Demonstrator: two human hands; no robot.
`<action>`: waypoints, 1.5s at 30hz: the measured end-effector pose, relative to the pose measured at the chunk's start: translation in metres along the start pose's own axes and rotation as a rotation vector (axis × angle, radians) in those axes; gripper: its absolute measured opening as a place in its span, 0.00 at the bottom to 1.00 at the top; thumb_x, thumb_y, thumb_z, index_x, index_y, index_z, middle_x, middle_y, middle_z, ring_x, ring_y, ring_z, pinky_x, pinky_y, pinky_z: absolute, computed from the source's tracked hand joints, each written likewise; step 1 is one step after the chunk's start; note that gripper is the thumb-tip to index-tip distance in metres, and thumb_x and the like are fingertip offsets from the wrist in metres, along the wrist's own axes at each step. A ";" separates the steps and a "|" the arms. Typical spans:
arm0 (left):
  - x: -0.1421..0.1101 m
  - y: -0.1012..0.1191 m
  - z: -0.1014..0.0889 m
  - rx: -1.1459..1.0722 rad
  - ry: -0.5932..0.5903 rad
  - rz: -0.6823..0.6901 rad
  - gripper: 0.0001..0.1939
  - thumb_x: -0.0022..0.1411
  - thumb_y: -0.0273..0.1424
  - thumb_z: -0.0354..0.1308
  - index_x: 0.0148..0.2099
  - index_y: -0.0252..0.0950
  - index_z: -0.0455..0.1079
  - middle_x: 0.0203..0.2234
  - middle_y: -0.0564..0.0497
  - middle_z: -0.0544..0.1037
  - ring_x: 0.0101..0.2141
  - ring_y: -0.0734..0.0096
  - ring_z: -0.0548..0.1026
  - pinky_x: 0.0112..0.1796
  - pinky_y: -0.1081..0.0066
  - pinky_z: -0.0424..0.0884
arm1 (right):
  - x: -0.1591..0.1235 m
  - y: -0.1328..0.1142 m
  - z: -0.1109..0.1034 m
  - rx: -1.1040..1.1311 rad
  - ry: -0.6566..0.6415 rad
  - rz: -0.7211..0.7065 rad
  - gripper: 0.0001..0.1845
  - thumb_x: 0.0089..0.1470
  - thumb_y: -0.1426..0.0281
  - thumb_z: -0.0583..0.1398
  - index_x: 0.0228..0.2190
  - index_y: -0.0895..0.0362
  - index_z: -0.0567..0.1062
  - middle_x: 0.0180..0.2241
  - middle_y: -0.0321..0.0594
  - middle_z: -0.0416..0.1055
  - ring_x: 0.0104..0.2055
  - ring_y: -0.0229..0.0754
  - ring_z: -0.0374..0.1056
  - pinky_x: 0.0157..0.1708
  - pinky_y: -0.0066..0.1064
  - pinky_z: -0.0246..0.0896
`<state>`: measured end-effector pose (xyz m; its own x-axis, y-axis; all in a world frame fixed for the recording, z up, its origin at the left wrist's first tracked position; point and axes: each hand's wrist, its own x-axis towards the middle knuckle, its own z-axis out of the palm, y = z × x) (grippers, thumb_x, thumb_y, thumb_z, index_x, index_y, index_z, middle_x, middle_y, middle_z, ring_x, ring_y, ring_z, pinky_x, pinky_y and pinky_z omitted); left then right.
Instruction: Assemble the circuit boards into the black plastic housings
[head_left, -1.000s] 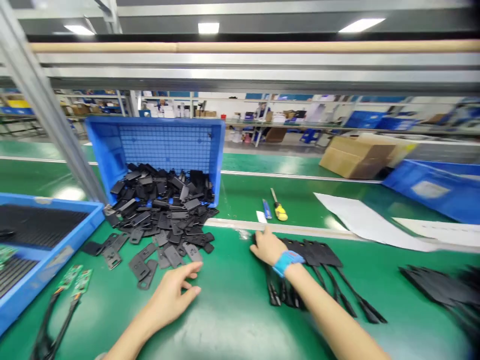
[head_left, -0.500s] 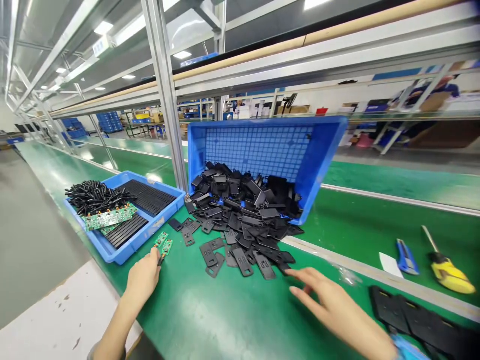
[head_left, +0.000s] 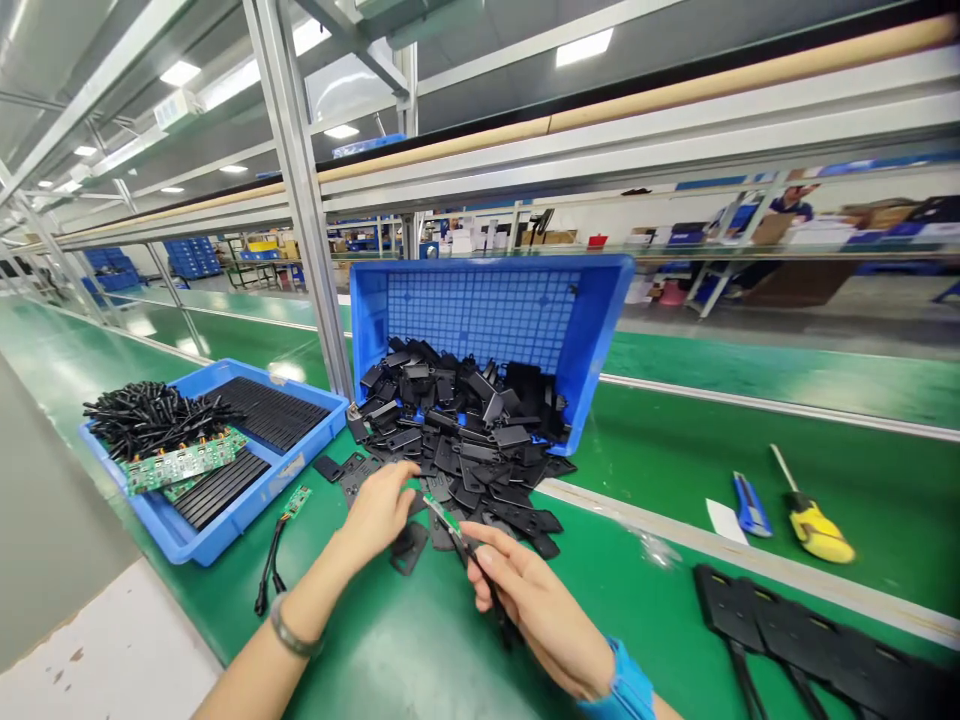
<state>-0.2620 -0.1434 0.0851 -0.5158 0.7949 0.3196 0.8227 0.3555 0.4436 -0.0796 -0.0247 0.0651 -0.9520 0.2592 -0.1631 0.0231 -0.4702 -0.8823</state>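
My right hand [head_left: 517, 590] is closed on a small green circuit board [head_left: 442, 514] with black cables that hang below the fingers. To its left, my left hand [head_left: 379, 515] is over the loose black plastic plates [head_left: 409, 548], thumb and forefinger apart, with nothing visible between them. Part of the plates is hidden under that hand. Another small circuit board [head_left: 298, 502] with black cables [head_left: 271, 560] lies on the green bench, left of my left forearm. Behind the hands, a heap of black plastic plates [head_left: 472, 440] spills from a tipped blue crate [head_left: 600, 350].
At left is a blue tray [head_left: 322, 430] with black cables [head_left: 146, 420], green board panels [head_left: 184, 462] and rows of black strips. To the right lie a blue cutter [head_left: 750, 505], a yellow-handled screwdriver [head_left: 821, 530] and joined black units [head_left: 772, 615]. A metal post [head_left: 289, 180] rises behind the tray.
My left hand has moved right from the small boards to the plates. My right hand has come left and now holds a board with cables. The view has shifted right.
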 end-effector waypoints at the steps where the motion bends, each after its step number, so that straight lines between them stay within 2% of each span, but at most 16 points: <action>1: 0.017 -0.012 0.006 0.052 0.034 -0.008 0.19 0.59 0.19 0.48 0.52 0.35 0.65 0.46 0.42 0.73 0.48 0.60 0.71 0.49 0.59 0.67 | -0.001 -0.005 -0.004 -0.032 0.035 -0.030 0.26 0.52 0.56 0.63 0.47 0.58 0.68 0.27 0.34 0.66 0.26 0.34 0.60 0.27 0.27 0.59; 4: 0.065 -0.043 0.021 0.145 0.101 -0.029 0.22 0.59 0.17 0.44 0.55 0.31 0.64 0.50 0.37 0.70 0.52 0.56 0.66 0.53 0.55 0.62 | -0.006 -0.021 -0.016 -0.117 0.111 -0.103 0.25 0.53 0.54 0.61 0.46 0.57 0.69 0.27 0.34 0.64 0.25 0.33 0.55 0.22 0.25 0.52; 6: 0.093 -0.052 0.028 0.186 0.115 -0.015 0.21 0.61 0.18 0.45 0.55 0.31 0.65 0.49 0.38 0.70 0.51 0.57 0.66 0.52 0.56 0.63 | -0.008 -0.031 -0.023 -0.182 0.153 -0.146 0.26 0.52 0.53 0.61 0.46 0.57 0.69 0.27 0.34 0.62 0.24 0.32 0.53 0.21 0.25 0.48; 8: 0.115 -0.053 0.034 0.211 0.113 0.014 0.18 0.61 0.19 0.48 0.53 0.34 0.66 0.48 0.39 0.70 0.51 0.57 0.66 0.52 0.56 0.63 | -0.010 -0.038 -0.029 -0.267 0.192 -0.187 0.28 0.50 0.51 0.62 0.46 0.57 0.70 0.29 0.34 0.62 0.23 0.31 0.51 0.20 0.26 0.46; 10: 0.133 -0.048 0.037 0.219 0.103 0.042 0.14 0.59 0.20 0.53 0.47 0.35 0.69 0.49 0.40 0.69 0.51 0.56 0.65 0.51 0.56 0.62 | -0.010 -0.043 -0.035 -0.377 0.230 -0.243 0.28 0.50 0.51 0.61 0.46 0.57 0.71 0.29 0.34 0.61 0.22 0.31 0.52 0.21 0.27 0.48; 14: 0.146 -0.028 0.037 0.166 0.102 0.066 0.06 0.55 0.20 0.57 0.35 0.34 0.69 0.43 0.42 0.70 0.47 0.57 0.67 0.49 0.56 0.62 | -0.008 -0.051 -0.049 -0.553 0.266 -0.362 0.23 0.55 0.54 0.57 0.43 0.58 0.75 0.25 0.35 0.62 0.24 0.36 0.59 0.30 0.33 0.56; 17: 0.130 -0.006 0.034 0.057 0.125 0.064 0.04 0.58 0.22 0.53 0.35 0.35 0.67 0.41 0.44 0.69 0.42 0.61 0.70 0.45 0.60 0.65 | -0.007 -0.057 -0.056 -0.522 0.315 -0.389 0.25 0.54 0.53 0.57 0.43 0.59 0.74 0.26 0.38 0.67 0.25 0.39 0.63 0.29 0.33 0.59; 19: 0.108 0.012 0.031 -0.020 0.121 0.066 0.03 0.59 0.24 0.52 0.37 0.36 0.65 0.38 0.47 0.70 0.38 0.64 0.71 0.42 0.63 0.67 | -0.006 -0.060 -0.058 -0.461 0.349 -0.399 0.25 0.51 0.52 0.60 0.42 0.59 0.72 0.27 0.39 0.69 0.27 0.41 0.65 0.27 0.32 0.61; 21: 0.081 0.030 0.030 -0.183 0.092 0.055 0.08 0.57 0.26 0.55 0.41 0.37 0.63 0.37 0.49 0.72 0.37 0.67 0.73 0.40 0.67 0.69 | -0.005 -0.063 -0.058 -0.426 0.367 -0.400 0.24 0.49 0.52 0.62 0.39 0.58 0.72 0.28 0.40 0.70 0.29 0.41 0.67 0.26 0.31 0.61; 23: 0.055 0.046 0.028 -0.533 0.041 -0.009 0.18 0.54 0.27 0.60 0.47 0.38 0.61 0.40 0.48 0.73 0.39 0.67 0.73 0.39 0.69 0.69 | -0.006 -0.064 -0.057 -0.434 0.365 -0.383 0.22 0.47 0.52 0.63 0.36 0.58 0.72 0.28 0.39 0.70 0.27 0.40 0.67 0.26 0.29 0.60; 26: 0.024 0.063 0.028 -1.155 -0.017 -0.182 0.31 0.47 0.28 0.68 0.53 0.38 0.61 0.44 0.47 0.73 0.41 0.66 0.73 0.41 0.70 0.69 | -0.007 -0.064 -0.053 -0.473 0.297 -0.320 0.20 0.47 0.54 0.64 0.33 0.58 0.72 0.26 0.38 0.71 0.26 0.38 0.66 0.24 0.28 0.58; 30: 0.003 0.070 0.032 -1.524 -0.020 -0.334 0.32 0.43 0.27 0.71 0.52 0.36 0.67 0.45 0.45 0.74 0.42 0.66 0.73 0.44 0.69 0.68 | -0.009 -0.058 -0.046 -0.461 0.164 -0.229 0.18 0.48 0.56 0.64 0.31 0.59 0.72 0.25 0.38 0.72 0.24 0.36 0.65 0.23 0.26 0.56; 34: -0.006 0.068 0.040 -1.667 -0.057 -0.340 0.27 0.49 0.26 0.68 0.52 0.37 0.67 0.51 0.42 0.71 0.48 0.61 0.71 0.47 0.67 0.68 | -0.005 -0.048 -0.043 -0.399 0.125 -0.197 0.20 0.47 0.55 0.65 0.31 0.59 0.71 0.26 0.38 0.73 0.24 0.34 0.64 0.22 0.25 0.55; 39: -0.012 0.069 0.042 -1.672 -0.123 -0.313 0.26 0.57 0.29 0.63 0.57 0.41 0.62 0.55 0.41 0.69 0.53 0.53 0.68 0.52 0.57 0.65 | 0.002 -0.034 -0.043 -0.357 0.124 -0.122 0.23 0.44 0.52 0.65 0.29 0.59 0.70 0.24 0.38 0.73 0.21 0.33 0.63 0.19 0.23 0.54; 42: -0.014 0.071 0.047 -1.646 -0.084 -0.360 0.23 0.58 0.31 0.62 0.55 0.39 0.64 0.52 0.40 0.71 0.53 0.53 0.68 0.51 0.57 0.65 | 0.007 -0.024 -0.043 -0.342 0.121 -0.079 0.24 0.44 0.51 0.65 0.28 0.60 0.69 0.23 0.38 0.73 0.19 0.31 0.62 0.17 0.22 0.53; 45: -0.015 0.072 0.056 -1.602 0.019 -0.445 0.19 0.58 0.35 0.62 0.50 0.36 0.66 0.48 0.40 0.74 0.50 0.54 0.72 0.48 0.59 0.68 | 0.011 -0.014 -0.041 -0.316 0.110 -0.059 0.25 0.43 0.50 0.65 0.27 0.59 0.68 0.22 0.36 0.72 0.17 0.31 0.61 0.15 0.22 0.54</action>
<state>-0.1811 -0.1025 0.0653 -0.6400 0.7664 -0.0550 -0.4364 -0.3037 0.8469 -0.0782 0.0194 0.0578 -0.9161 0.3760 -0.1393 0.0790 -0.1714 -0.9820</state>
